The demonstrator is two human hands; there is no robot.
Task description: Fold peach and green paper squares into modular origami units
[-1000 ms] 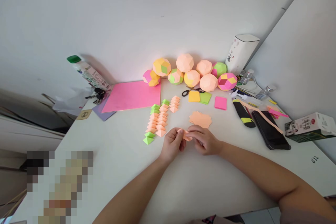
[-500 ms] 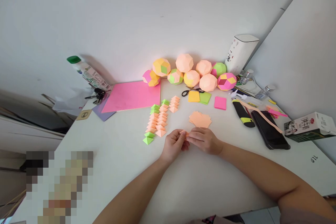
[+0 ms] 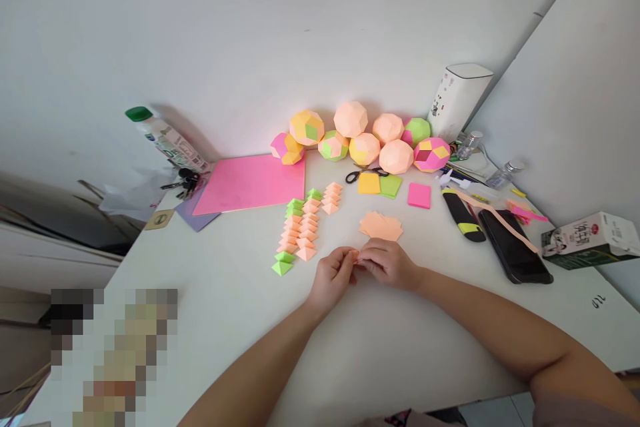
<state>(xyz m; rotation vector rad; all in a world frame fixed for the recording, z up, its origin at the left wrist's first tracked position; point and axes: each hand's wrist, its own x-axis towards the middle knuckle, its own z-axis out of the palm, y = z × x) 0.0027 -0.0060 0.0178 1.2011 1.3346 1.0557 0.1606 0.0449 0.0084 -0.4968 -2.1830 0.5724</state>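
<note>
Fingers of the left hand pinch a small peach paper piece, thumb uppermost; those of the right hand grip its other side, fingertips nearly meeting. Piece mostly hidden, located between the hands, just nearer the wearer than the loose peach sheets. Judged very light, thin, fairly crisp, not slippery, easily creased or crushed; best taken by edges or corners, between thumb and forefinger pads. Surface: pale table, smooth-looking. Left to right on it: green-capped bottle, glossy pink sheet, overlapping rows of folded pieces, faceted paper balls massed at the back, black-handled scissors, dark phone, printed carton. Room: plain pale wall behind, another pale upright face at right. Light soft, shadows faint.
</note>
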